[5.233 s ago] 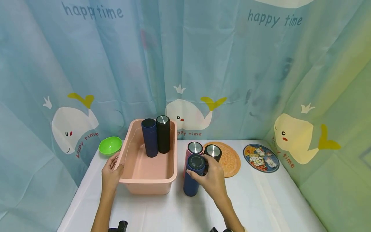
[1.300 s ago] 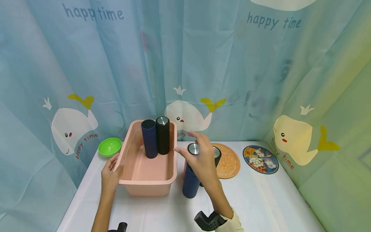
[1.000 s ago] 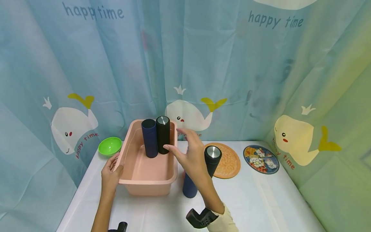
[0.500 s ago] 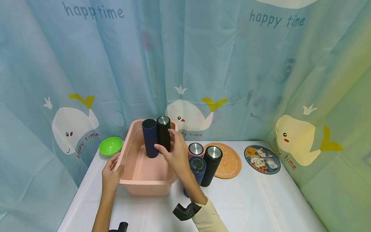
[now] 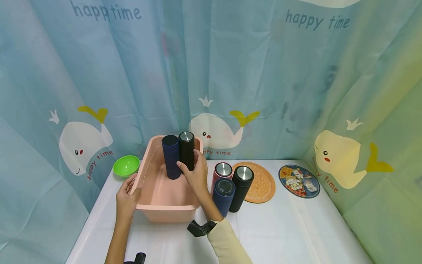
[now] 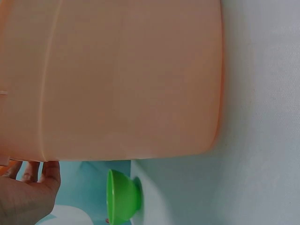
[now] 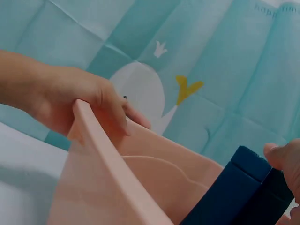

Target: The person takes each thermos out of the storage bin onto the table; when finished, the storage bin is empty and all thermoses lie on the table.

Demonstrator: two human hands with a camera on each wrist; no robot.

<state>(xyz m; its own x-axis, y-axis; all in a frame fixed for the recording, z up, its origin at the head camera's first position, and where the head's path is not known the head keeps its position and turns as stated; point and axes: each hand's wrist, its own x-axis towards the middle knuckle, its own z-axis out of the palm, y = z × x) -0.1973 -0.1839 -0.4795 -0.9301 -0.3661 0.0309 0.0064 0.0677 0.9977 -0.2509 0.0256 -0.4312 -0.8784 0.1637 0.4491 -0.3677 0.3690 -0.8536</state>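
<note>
My left hand [image 5: 126, 196] grips the left rim of a pink plastic tub [image 5: 165, 207], thumb inside and fingers outside; in the right wrist view the same left hand [image 7: 84, 101] shows over the edge. Inside the tub stand a dark blue thermos [image 5: 171, 161] and a black thermos [image 5: 187, 150] with a silver-topped lid, side by side. My right hand [image 5: 197, 179] reaches over the tub's right rim and holds the black thermos, thumb at its left front and fingers at its right side. The right wrist view shows the blue thermos [image 7: 229, 187] beside that thumb.
Right of the tub, a pink thermos [image 5: 222, 169], a blue thermos [image 5: 224, 198] and a black thermos [image 5: 241, 189] stand close together. Behind them lies an orange round mat [image 5: 262, 183], then a patterned round mat [image 5: 299, 181]. A green bowl [image 5: 126, 166] sits left of the tub.
My right hand has left the blue thermos on the table, moved left over the tub's rim and closed round the black thermos inside. My left hand and the tub stay put.
</note>
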